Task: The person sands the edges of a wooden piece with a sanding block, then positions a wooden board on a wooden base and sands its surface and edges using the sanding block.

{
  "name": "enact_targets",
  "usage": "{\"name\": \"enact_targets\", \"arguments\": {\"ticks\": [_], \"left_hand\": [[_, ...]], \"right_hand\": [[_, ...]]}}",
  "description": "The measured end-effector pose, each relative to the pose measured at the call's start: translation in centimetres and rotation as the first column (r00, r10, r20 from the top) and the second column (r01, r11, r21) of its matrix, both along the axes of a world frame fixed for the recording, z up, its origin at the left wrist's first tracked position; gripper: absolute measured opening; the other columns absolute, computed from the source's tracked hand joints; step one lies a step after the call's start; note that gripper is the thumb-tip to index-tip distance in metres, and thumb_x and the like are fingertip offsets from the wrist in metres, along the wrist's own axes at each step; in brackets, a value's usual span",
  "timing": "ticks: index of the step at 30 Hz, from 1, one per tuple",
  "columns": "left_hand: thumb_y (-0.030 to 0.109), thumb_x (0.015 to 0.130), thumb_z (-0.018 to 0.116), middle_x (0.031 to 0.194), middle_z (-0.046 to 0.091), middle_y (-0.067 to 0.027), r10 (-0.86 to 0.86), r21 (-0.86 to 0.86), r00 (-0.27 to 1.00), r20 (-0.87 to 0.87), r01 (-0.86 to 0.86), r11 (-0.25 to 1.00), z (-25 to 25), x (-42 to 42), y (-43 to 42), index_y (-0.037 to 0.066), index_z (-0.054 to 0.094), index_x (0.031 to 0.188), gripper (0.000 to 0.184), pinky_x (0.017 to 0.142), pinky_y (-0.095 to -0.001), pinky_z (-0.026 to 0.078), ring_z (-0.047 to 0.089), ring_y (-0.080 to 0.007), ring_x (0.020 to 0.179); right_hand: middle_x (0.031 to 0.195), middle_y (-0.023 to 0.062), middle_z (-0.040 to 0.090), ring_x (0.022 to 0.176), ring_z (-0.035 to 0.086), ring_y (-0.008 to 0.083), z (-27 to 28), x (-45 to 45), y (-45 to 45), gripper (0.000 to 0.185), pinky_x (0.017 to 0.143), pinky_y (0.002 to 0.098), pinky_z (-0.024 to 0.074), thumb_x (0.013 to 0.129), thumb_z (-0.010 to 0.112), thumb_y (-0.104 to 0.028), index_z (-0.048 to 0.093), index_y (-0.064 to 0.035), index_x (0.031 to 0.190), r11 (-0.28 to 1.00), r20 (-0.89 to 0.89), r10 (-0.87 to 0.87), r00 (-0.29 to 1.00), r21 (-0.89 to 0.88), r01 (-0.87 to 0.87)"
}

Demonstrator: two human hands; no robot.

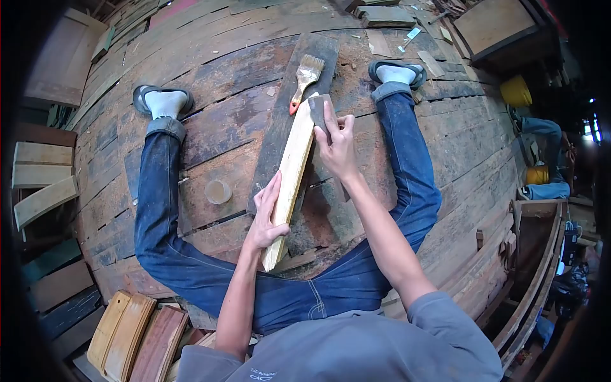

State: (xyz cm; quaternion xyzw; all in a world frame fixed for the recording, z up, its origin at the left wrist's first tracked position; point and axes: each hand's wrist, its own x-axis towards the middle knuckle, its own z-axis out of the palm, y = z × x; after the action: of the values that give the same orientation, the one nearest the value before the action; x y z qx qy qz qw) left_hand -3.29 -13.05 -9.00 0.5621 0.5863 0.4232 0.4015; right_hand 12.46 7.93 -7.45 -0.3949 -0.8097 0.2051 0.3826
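Note:
A long pale wooden piece (294, 167) lies lengthwise between my legs, over a dark worn board (270, 149). Near its lower end my left hand (267, 213) grips it, fingers along the left edge and thumb across the top. At the far end my right hand (337, 140) presses down a flat grey piece that looks like sandpaper (317, 113), index finger stretched along it. The underside of that sheet is hidden. Just beyond, a paintbrush (307, 77) with a red-tipped handle rests on the dark board.
A small round cup (217, 191) stands on the plank floor (216, 114), left of the work. Stacked curved wood pieces (130, 337) sit at lower left, more boards (43, 165) along the left. Another person's leg (547, 134) and a wooden frame (531, 274) are at right.

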Motion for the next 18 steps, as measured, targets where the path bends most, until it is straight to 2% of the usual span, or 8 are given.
{"name": "enact_targets", "arguments": {"ticks": [2, 6, 7, 9, 13, 15, 17, 18], "left_hand": [[0.068, 0.059, 0.069, 0.17, 0.023, -0.0201, 0.018, -0.01, 1.0, -0.008, -0.018, 1.0, 0.3, 0.2, 0.0, 0.006, 0.024, 0.165, 0.131, 0.124, -0.0455, 0.012, 0.022, -0.0351, 0.153], [0.061, 0.056, 0.069, 0.17, 0.025, -0.0207, -0.004, -0.005, 0.999, 0.049, 0.004, 1.0, -0.4, -0.6, 0.2, 0.003, 0.024, 0.165, 0.131, 0.124, -0.0448, 0.011, 0.022, -0.0329, 0.155], [0.068, 0.061, 0.069, 0.17, 0.025, -0.021, -0.014, -0.002, 0.996, 0.085, 0.014, 1.0, -0.1, -0.8, 0.3, 0.001, 0.023, 0.164, 0.131, 0.124, -0.0443, 0.01, 0.021, -0.0321, 0.156], [0.081, 0.065, 0.065, 0.17, 0.024, -0.0204, -0.038, -0.017, 0.997, 0.067, 0.039, 0.999, 0.1, -1.1, 0.2, 0.002, 0.022, 0.165, 0.134, 0.124, -0.0441, 0.009, 0.019, -0.0313, 0.157], [0.084, 0.066, 0.063, 0.171, 0.022, -0.0193, -0.021, -0.04, 0.994, 0.105, 0.026, 0.999, -0.3, -0.8, -0.1, 0.002, 0.021, 0.165, 0.135, 0.124, -0.0439, 0.008, 0.018, -0.0311, 0.157], [0.083, 0.066, 0.063, 0.171, 0.022, -0.0193, -0.028, -0.006, 0.997, 0.066, 0.028, 1.0, 0.1, -0.5, 0.2, 0.002, 0.021, 0.165, 0.134, 0.124, -0.0439, 0.008, 0.018, -0.031, 0.157], [0.081, 0.067, 0.063, 0.171, 0.021, -0.0195, -0.022, -0.014, 0.997, 0.068, 0.023, 1.0, 0.4, -0.4, 0.1, 0.003, 0.022, 0.165, 0.132, 0.124, -0.0444, 0.008, 0.019, -0.0318, 0.157], [0.08, 0.067, 0.062, 0.172, 0.02, -0.0197, -0.026, -0.013, 0.997, 0.066, 0.027, 1.0, 0.3, -0.5, 0.1, 0.003, 0.023, 0.165, 0.13, 0.124, -0.0448, 0.009, 0.019, -0.0321, 0.157]], "right_hand": [[0.103, 0.0226, 0.047, 0.082, 0.061, 0.0375, -0.6, 0.0, -0.6, 0.064, 0.071, 0.0459, 0.0561, 0.102, 0.06, -0.026, 0.038, -0.0087, 0.16, 0.999, -0.014, -0.024, 1.0, 0.023, 0.024], [0.103, 0.0221, 0.048, 0.079, 0.062, 0.0357, -0.2, 1.2, -9.6, 0.065, 0.065, 0.0436, 0.0588, 0.101, 0.062, -0.028, 0.04, -0.011, 0.16, 0.993, 0.063, 0.056, 0.996, -0.107, -0.049], [0.103, 0.022, 0.049, 0.08, 0.063, 0.0353, -0.4, 1.6, -12.2, 0.066, 0.063, 0.0434, 0.0596, 0.1, 0.062, -0.029, 0.04, -0.0119, 0.16, 0.985, 0.081, 0.111, 0.991, -0.138, -0.099], [0.103, 0.0222, 0.05, 0.081, 0.064, 0.035, 0.6, 2.2, -14.7, 0.068, 0.064, 0.0443, 0.0603, 0.099, 0.062, -0.031, 0.038, -0.0125, 0.161, 0.983, 0.103, 0.182, 0.978, -0.041, -0.179], [0.104, 0.0217, 0.051, 0.084, 0.066, 0.0369, 0.1, 1.7, -11.3, 0.068, 0.065, 0.0446, 0.0599, 0.099, 0.062, -0.031, 0.039, -0.0146, 0.16, 0.985, 0.094, 0.132, 0.987, -0.122, -0.12], [0.104, 0.0218, 0.05, 0.082, 0.065, 0.0374, -0.5, 0.3, -6.4, 0.068, 0.065, 0.045, 0.0587, 0.099, 0.062, -0.031, 0.038, -0.0135, 0.161, 0.999, 0.047, 0.021, 0.999, -0.026, -0.02], [0.103, 0.0226, 0.049, 0.08, 0.062, 0.0366, -0.4, -0.3, -1.3, 0.068, 0.067, 0.046, 0.0573, 0.1, 0.061, -0.03, 0.037, -0.0119, 0.161, 0.998, 0.053, -0.061, 0.997, -0.013, 0.061], [0.103, 0.0228, 0.049, 0.08, 0.062, 0.0364, -0.4, -0.5, -0.1, 0.067, 0.067, 0.0463, 0.0569, 0.101, 0.061, -0.03, 0.036, -0.0115, 0.161, 0.999, 0.042, -0.041, 0.998, 0.006, 0.041]]}}
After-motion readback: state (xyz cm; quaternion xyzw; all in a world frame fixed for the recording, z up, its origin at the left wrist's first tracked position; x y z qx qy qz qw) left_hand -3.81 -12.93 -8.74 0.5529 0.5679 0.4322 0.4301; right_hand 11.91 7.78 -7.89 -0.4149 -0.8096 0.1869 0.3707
